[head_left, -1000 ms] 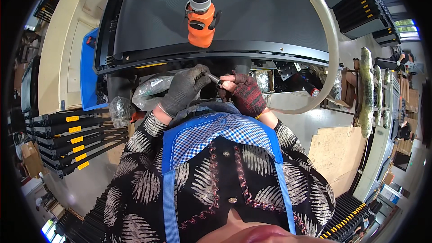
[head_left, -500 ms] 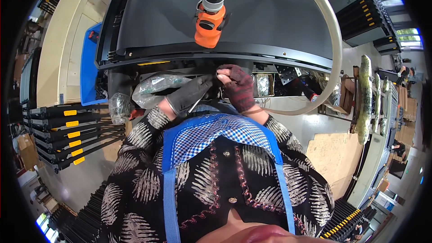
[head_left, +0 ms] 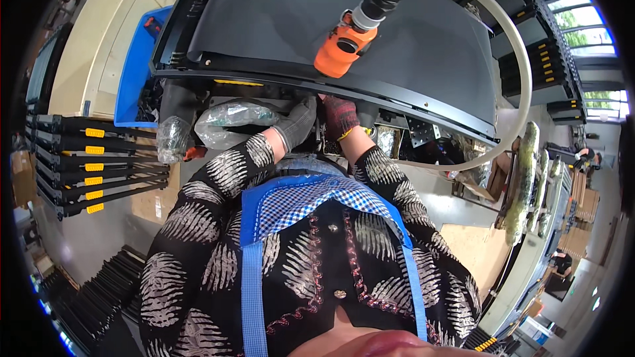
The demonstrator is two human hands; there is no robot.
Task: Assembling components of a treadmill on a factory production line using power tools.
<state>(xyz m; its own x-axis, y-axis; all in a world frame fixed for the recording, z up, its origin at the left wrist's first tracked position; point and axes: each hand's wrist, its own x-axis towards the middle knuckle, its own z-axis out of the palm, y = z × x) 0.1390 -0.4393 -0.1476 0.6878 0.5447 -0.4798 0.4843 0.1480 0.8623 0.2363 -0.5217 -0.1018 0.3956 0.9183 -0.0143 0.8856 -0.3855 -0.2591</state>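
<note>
My left hand (head_left: 297, 125), in a grey glove, reaches to the front edge of a dark panel (head_left: 278, 26) lying on the bench. Right beside it is my right hand (head_left: 340, 118), in a dark red and black glove. The fingertips of both hands are lost in the shadow under the panel's metal front rail (head_left: 390, 106), so whatever they touch or hold is hidden. An orange power tool (head_left: 340, 49) with a black and silver collar hangs over the panel from a pale hose (head_left: 522, 59). Clear plastic bags (head_left: 228, 122) sit just left of my left hand.
A blue bin (head_left: 135, 73) stands at the panel's left. Black frames with yellow tags (head_left: 92, 165) are stacked at the left. Below the rail on the right sit a perforated black plate (head_left: 423, 131) and small parts. Cardboard (head_left: 469, 251) and long wrapped rolls (head_left: 522, 185) are at the right.
Both hands have moved forward, their fingertips passing under the rail. A thin metal shaft seen by my left hand before no longer shows. The view has turned, and the orange tool appears farther right.
</note>
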